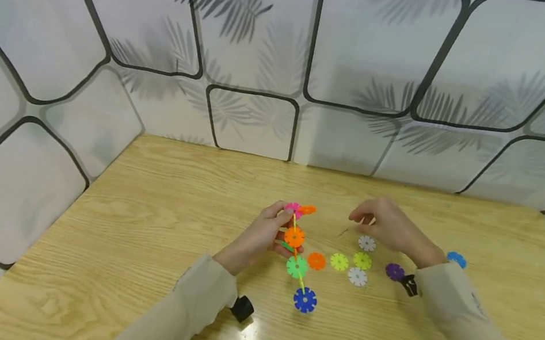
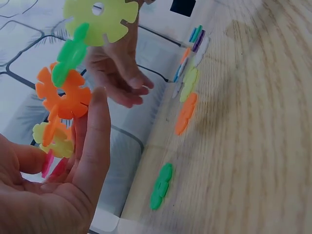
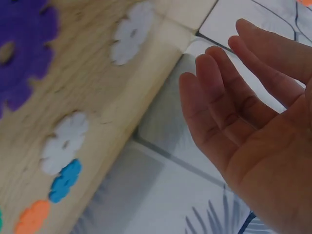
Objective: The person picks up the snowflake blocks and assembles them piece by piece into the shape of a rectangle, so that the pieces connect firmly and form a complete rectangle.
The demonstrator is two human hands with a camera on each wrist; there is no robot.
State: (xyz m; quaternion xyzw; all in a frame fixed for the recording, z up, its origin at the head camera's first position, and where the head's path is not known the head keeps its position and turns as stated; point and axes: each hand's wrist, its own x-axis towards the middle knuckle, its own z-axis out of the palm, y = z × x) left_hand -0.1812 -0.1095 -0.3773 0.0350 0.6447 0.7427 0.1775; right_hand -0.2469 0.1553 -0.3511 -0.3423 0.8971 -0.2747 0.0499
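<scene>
Multicoloured linked discs extend from the left hand's pinching fingers, the right hand's fingers hold nothing, and loose discs on the tabletop lie unjoined.

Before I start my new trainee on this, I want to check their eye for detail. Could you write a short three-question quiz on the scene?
1. Which hand holds the chain of discs?
2. True or false: the right hand grips a disc.
3. In the head view, what colour is the chain's lowest disc?
A) Purple
B) Dark blue
C) Pink

Key:
1. The left hand.
2. False; its fingers hold nothing.
3. B, dark blue.
</scene>
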